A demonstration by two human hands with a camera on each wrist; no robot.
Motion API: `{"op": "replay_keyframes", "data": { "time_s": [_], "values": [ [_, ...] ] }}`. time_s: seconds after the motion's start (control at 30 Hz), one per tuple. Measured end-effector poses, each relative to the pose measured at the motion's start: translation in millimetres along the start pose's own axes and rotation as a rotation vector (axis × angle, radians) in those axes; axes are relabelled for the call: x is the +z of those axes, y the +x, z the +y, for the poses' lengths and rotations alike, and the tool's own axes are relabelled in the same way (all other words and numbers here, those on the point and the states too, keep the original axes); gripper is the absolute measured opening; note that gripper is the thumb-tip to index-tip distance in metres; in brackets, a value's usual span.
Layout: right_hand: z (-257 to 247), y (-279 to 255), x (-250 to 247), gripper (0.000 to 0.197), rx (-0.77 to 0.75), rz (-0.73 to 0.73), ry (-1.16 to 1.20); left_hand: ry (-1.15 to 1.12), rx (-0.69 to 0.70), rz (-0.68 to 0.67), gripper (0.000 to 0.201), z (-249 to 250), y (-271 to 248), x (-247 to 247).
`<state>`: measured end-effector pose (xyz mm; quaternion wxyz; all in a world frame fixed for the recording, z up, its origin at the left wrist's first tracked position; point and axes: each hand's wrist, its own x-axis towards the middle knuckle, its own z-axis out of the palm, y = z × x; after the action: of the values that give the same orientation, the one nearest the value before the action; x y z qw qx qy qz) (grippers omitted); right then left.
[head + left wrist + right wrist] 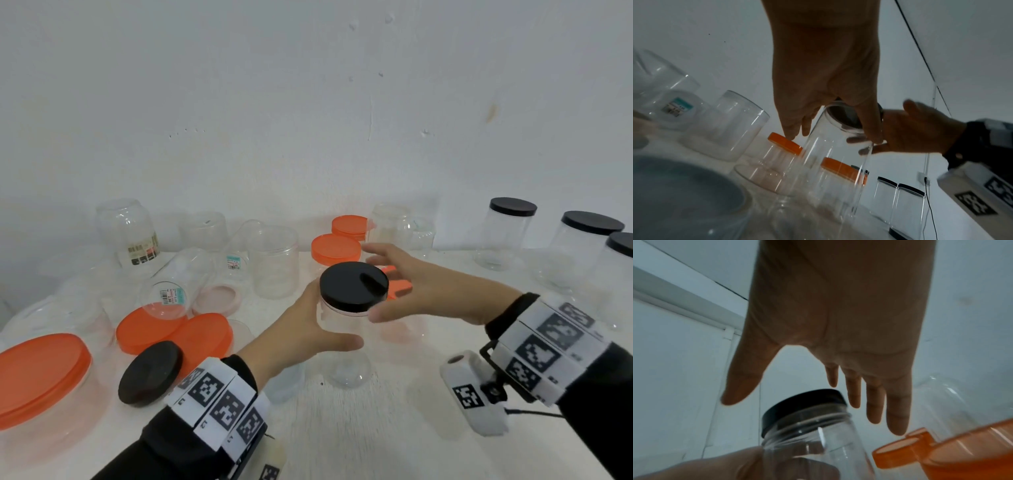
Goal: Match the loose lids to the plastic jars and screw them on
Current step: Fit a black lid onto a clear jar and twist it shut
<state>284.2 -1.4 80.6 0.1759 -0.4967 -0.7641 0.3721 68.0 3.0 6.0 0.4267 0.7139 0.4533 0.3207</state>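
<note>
Left hand [301,329] grips a clear jar [346,346], fingers [795,129] and thumb curled round its upper body, holding it mid-surface near the front. Black lid [354,286] sits on the jar's mouth. In the right wrist view the thread still shows below the lid's edge, so it looks set on but likely not fully screwed down. Right hand [428,287] is spread wide beside the lid, fingers [875,402] straight, holding nothing; can't tell if a fingertip touches the rim.

Progress, judged from the layout:
- Done: three black-lidded jars [507,233] stand on the right side of the surface [376,428]. Two orange-lidded jars [335,248] stand behind the held jar.
- In hand: this jar, probably mid-tightening or between twists.
- Left: several open jars [274,260] at the back left, some lying on their sides. Loose lids remain: one black lid [150,371] front left, two orange lids [178,330] overlapping beside it, a pink lid [217,299] behind them. Big orange-lidded tub [37,373] at far left; lid is on, tightness unclear. Small orange piece [399,286] behind the right hand, partly hidden, can't say what it is.

Roughly halfway, maybe a bit less.
</note>
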Motion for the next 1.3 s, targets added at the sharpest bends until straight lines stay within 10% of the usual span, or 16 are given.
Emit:
{"op": "replay_keyframes", "data": {
  "time_s": [0.23, 0.47, 1.3],
  "values": [
    [-54.0, 26.4, 6.6, 0.050, -0.054, -0.055, -0.596, -0.072, -0.004, 0.036, 0.085, -9.5, 3.2, 7.5],
    [-77.5, 42.1, -2.7, 0.080, 0.125, -0.221, -0.819, -0.075, -0.006, 0.025, 0.089, -10.4, 3.3, 7.0],
    [-80.7, 46.6, -8.2, 0.075, 0.041, -0.345, -0.830, -0.120, 0.003, 0.007, 0.088, -13.0, 5.7, 6.2]
  ]
}}
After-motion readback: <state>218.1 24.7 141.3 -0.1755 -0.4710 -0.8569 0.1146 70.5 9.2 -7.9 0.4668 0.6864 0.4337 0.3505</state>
